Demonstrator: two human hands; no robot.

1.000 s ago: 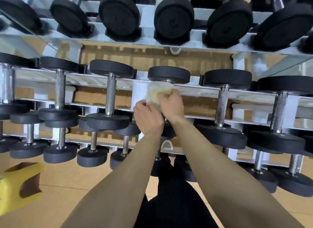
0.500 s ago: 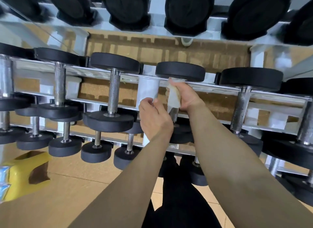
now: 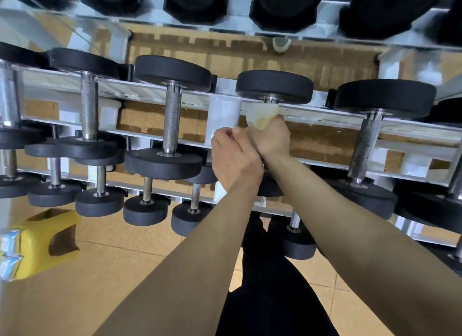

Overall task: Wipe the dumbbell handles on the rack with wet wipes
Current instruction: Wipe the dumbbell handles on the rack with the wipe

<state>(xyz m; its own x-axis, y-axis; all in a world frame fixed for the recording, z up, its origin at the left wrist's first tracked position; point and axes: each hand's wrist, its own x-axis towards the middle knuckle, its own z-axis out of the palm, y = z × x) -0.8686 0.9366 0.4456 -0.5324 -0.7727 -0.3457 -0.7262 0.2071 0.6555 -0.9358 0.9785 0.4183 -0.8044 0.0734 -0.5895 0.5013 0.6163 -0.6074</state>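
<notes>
From over the person's shoulder, the right hand (image 3: 271, 135) is clamped round a wet wipe (image 3: 262, 113) bunched over the handle of a dumbbell (image 3: 275, 87) on the middle tier of the white rack (image 3: 150, 92), right up under its far black head. The left hand (image 3: 235, 158) sits against the right one with its fingers curled, near the rack's upright post (image 3: 223, 115), though I can't tell whether it holds anything. A yellow box (image 3: 37, 245) lies on the floor at the left.

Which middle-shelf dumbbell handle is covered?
The dumbbell right of the white post: the right hand holds a wet wipe round it; others show bare.
</notes>
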